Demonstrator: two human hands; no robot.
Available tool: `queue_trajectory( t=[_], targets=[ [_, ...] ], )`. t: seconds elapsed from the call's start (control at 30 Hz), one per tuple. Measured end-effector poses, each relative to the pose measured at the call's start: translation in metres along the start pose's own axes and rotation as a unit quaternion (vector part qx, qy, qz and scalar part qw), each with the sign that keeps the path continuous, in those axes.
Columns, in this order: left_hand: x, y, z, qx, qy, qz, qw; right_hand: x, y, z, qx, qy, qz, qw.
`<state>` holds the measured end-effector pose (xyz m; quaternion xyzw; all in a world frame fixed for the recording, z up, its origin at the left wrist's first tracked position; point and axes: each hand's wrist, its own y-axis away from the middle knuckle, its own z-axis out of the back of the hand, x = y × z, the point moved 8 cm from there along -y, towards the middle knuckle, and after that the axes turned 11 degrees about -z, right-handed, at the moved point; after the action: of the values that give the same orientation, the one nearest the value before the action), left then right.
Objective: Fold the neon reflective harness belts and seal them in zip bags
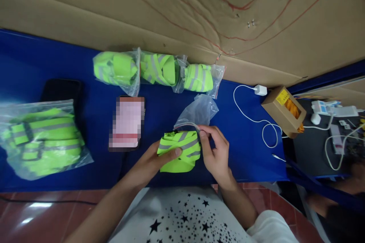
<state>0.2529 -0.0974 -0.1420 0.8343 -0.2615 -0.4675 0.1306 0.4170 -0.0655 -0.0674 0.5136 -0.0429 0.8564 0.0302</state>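
Observation:
A folded neon-yellow vest [179, 155] with grey reflective stripes is at the front edge of the blue table. My left hand [159, 157] grips it from the left, thumb lying on top. Just beyond the vest lies a clear plastic bag [197, 112], its mouth facing the vest. My right hand [214, 150] pinches the right end of that bag's rim between thumb and fingers, beside the vest's right side. The vest's back edge meets the bag's opening; whether any of it is inside cannot be made out.
Three bagged yellow bundles [158, 69] line the cardboard wall. A phone [127, 123] lies left of my hands, and a large bagged bundle [49, 140] farther left. On the right are a white cable [242, 111], a cardboard box [275, 112] and another person's blurred arm [333, 197].

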Motion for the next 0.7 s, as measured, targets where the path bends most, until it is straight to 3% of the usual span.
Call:
queue_trajectory(
  t=[0.1,0.2,0.27,0.47,0.57,0.7],
  targets=[
    [0.006,-0.001,0.003,-0.055,0.035,0.004,0.998,0.004,0.006,0.000,-0.007,0.019,0.063,0.998],
    [0.003,-0.003,0.007,-0.124,0.058,-0.034,0.990,0.012,0.016,-0.005,-0.007,0.070,0.166,0.984],
    [-0.002,-0.004,0.007,-0.163,0.067,-0.067,0.982,0.011,0.019,-0.008,-0.006,0.103,0.199,0.975],
    [-0.012,-0.017,-0.008,-0.212,0.066,-0.129,0.967,-0.003,0.023,-0.012,-0.011,0.157,0.205,0.966],
    [-0.016,-0.030,-0.015,-0.209,0.037,-0.168,0.963,-0.009,0.024,-0.008,-0.029,0.136,0.200,0.970],
    [-0.016,-0.041,-0.017,-0.193,-0.025,-0.173,0.965,-0.013,0.019,0.001,-0.053,0.093,0.166,0.980]
  ],
)
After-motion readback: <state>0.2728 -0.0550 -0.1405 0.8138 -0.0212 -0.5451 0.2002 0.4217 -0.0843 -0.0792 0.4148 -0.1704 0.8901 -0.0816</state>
